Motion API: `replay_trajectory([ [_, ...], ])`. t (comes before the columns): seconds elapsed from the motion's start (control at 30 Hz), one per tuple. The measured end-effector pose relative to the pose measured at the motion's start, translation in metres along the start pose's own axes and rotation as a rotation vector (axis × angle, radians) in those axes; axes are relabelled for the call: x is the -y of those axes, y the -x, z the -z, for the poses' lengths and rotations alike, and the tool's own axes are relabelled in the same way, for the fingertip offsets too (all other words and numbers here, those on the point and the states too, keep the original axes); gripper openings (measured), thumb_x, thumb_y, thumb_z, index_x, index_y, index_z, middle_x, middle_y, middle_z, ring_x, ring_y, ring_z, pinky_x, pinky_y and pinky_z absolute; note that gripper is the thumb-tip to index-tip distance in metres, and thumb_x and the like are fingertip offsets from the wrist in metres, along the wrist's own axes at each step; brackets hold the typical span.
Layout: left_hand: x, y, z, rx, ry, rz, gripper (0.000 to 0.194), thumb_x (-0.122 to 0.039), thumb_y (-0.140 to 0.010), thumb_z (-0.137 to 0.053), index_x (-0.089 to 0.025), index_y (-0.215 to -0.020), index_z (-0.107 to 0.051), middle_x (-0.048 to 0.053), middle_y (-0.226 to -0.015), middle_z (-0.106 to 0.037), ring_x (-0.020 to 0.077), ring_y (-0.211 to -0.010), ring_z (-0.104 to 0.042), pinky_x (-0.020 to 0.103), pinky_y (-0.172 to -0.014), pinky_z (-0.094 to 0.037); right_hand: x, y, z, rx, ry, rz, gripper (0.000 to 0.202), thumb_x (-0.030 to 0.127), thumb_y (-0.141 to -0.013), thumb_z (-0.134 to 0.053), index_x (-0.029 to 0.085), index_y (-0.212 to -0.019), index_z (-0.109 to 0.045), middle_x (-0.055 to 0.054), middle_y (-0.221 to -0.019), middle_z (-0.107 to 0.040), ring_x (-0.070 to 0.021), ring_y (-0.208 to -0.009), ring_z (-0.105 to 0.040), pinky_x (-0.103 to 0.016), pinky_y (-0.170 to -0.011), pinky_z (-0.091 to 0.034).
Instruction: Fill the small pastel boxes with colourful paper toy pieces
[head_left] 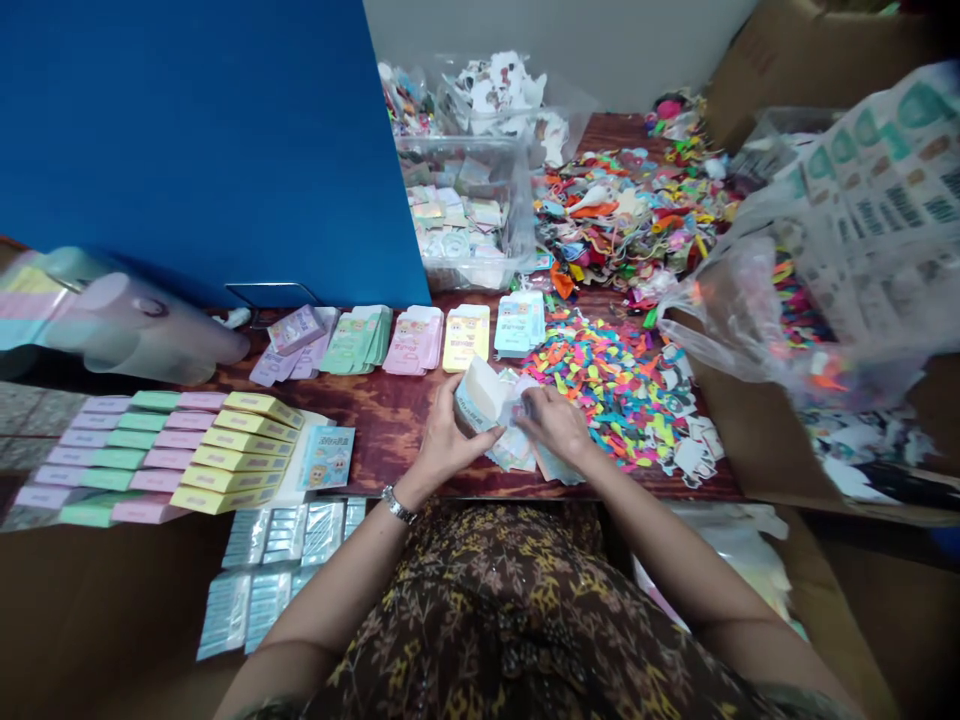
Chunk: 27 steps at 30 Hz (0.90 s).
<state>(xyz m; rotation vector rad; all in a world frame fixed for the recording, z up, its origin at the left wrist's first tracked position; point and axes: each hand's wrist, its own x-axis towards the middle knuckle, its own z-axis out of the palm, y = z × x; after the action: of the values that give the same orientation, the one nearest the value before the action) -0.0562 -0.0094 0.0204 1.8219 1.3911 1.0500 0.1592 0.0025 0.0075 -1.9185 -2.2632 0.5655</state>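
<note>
My left hand (444, 436) is closed around a small light blue cardboard box (472, 408), tilted with its open end facing right. At that open end, my right hand (559, 425) pinches a small translucent packet (516, 408); how much of it is inside the box I cannot tell. Beneath both hands lies a loose pile of pale packets (517, 452). Just right of my right hand spreads a heap of small bright-coloured pieces (600, 375). A finished-looking blue box (328, 456) lies to the left of my left hand, at the table edge.
Flat box stacks in purple, green (355, 340), pink (412, 340), yellow (466, 338) and blue (519, 323) line the back. Filled boxes (240, 455) stand in rows at left. Behind are a clear bin (517, 200) and mixed trinkets (615, 215); a plastic bag (847, 230) hangs right.
</note>
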Motion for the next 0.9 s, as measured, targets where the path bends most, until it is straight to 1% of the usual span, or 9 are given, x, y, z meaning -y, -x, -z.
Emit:
replay_trajectory([
  [0.17,0.011,0.002,0.002,-0.054,-0.192,-0.006,0.07,-0.046,-0.072,-0.08,-0.016,-0.126,-0.046,0.012,-0.117,-0.059,0.0267,-0.11,-0.058,0.039,-0.092,-0.05,-0.005,0.012,0.044,-0.342,-0.487,0.081,0.015,0.029,-0.095,-0.052,0.021,-0.099,-0.063,-0.003,-0.086,-0.068,-0.0164,-0.074,-0.063,-0.028,-0.067,-0.048],
  [0.23,0.011,0.002,0.002,-0.054,-0.276,-0.046,0.067,-0.049,-0.074,-0.078,-0.016,-0.124,-0.047,0.012,-0.114,-0.06,0.027,-0.107,-0.058,0.04,-0.091,-0.049,-0.001,0.016,0.065,-0.472,-0.517,0.122,0.015,0.031,-0.095,-0.053,0.022,-0.099,-0.065,-0.002,-0.088,-0.068,-0.0163,-0.074,-0.063,-0.03,-0.069,-0.049],
  [0.3,0.007,0.001,0.0,-0.038,-0.333,-0.096,0.066,-0.05,-0.078,-0.074,-0.015,-0.127,-0.047,0.013,-0.114,-0.06,0.0275,-0.107,-0.057,0.04,-0.092,-0.049,0.007,0.018,0.076,-0.496,-0.452,0.227,0.014,0.029,-0.095,-0.054,0.023,-0.099,-0.067,-0.003,-0.091,-0.069,-0.0178,-0.08,-0.063,-0.033,-0.075,-0.051],
  [0.47,-0.001,0.003,-0.012,0.015,-0.393,-0.24,0.066,-0.048,-0.084,-0.067,-0.015,-0.135,-0.042,0.015,-0.118,-0.06,0.0289,-0.108,-0.056,0.041,-0.091,-0.048,0.032,0.017,0.055,-0.421,-0.274,0.368,0.021,0.02,-0.097,-0.05,0.024,-0.105,-0.069,-0.006,-0.094,-0.07,-0.0197,-0.091,-0.064,-0.036,-0.083,-0.053],
  [0.6,-0.001,0.003,-0.02,0.013,-0.403,-0.293,0.066,-0.049,-0.085,-0.066,-0.012,-0.134,-0.043,0.017,-0.115,-0.06,0.0309,-0.105,-0.058,0.042,-0.088,-0.048,0.035,0.025,0.039,-0.358,-0.341,0.461,0.03,0.015,-0.096,-0.046,0.024,-0.116,-0.067,-0.007,-0.112,-0.068,-0.017,-0.105,-0.064,-0.032,-0.092,-0.055],
  [0.67,0.001,0.001,-0.022,0.016,-0.389,-0.304,0.068,-0.05,-0.083,-0.067,-0.012,-0.135,-0.043,0.017,-0.115,-0.06,0.0314,-0.105,-0.058,0.043,-0.089,-0.048,0.021,0.035,0.042,-0.401,-0.381,0.448,0.03,0.017,-0.097,-0.047,0.023,-0.119,-0.065,-0.006,-0.113,-0.069,-0.0153,-0.104,-0.064,-0.03,-0.092,-0.054],
  [0.73,0.001,-0.001,-0.023,0.03,-0.38,-0.295,0.071,-0.051,-0.082,-0.069,-0.012,-0.135,-0.043,0.017,-0.115,-0.06,0.0316,-0.106,-0.058,0.043,-0.09,-0.048,-0.008,0.049,0.05,-0.472,-0.36,0.315,0.027,0.021,-0.098,-0.048,0.022,-0.117,-0.066,-0.006,-0.108,-0.071,-0.0147,-0.099,-0.066,-0.029,-0.09,-0.054],
  [0.83,0.0,-0.004,-0.025,0.051,-0.375,-0.271,0.072,-0.052,-0.081,-0.07,-0.012,-0.135,-0.044,0.017,-0.116,-0.06,0.0319,-0.106,-0.058,0.043,-0.09,-0.049,-0.073,0.076,0.062,-0.503,-0.205,-0.021,0.024,0.028,-0.097,-0.05,0.021,-0.111,-0.068,-0.007,-0.102,-0.072,-0.0181,-0.094,-0.067,-0.032,-0.086,-0.052],
  [0.9,-0.001,-0.004,-0.026,0.064,-0.364,-0.271,0.073,-0.052,-0.08,-0.07,-0.012,-0.135,-0.044,0.017,-0.116,-0.06,0.032,-0.106,-0.058,0.044,-0.09,-0.049,-0.118,0.096,0.064,-0.414,-0.053,-0.29,0.023,0.029,-0.093,-0.053,0.019,-0.108,-0.069,-0.009,-0.103,-0.072,-0.0222,-0.094,-0.068,-0.034,-0.085,-0.051],
])
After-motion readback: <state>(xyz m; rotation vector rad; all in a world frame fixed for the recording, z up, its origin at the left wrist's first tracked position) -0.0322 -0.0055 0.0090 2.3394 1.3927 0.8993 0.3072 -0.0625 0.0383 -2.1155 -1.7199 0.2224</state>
